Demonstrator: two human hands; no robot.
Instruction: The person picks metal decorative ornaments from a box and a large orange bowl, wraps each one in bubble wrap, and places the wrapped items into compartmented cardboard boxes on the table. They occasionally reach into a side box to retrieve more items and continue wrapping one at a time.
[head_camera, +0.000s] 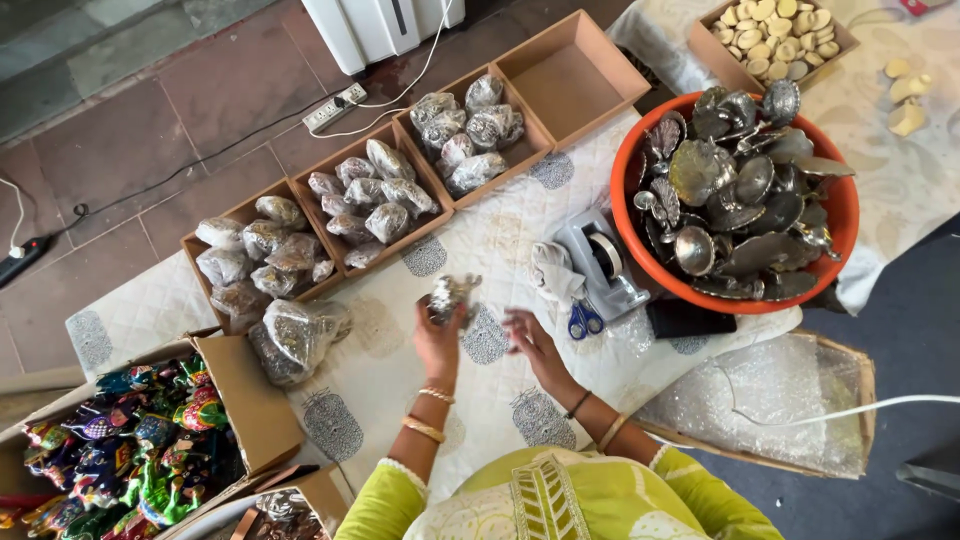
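Wrapped metal piece (452, 296) sits pinched in the left hand (438, 340); right hand (527, 335) open, holding nothing.
Three boxes (300, 195) at eleven o'clock hold wrapped ones; orange tub (845, 215) at two o'clock stays heaped.

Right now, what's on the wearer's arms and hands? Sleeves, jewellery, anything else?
Both hands bare, no gloves. Left hand: two gold-coloured bangles on the forearm, one at the wrist, one further up. Right hand: a thin dark band at the wrist, a gold-coloured bangle behind it. Short yellow-green sleeves with pale trim at the cuffs, matching the top.
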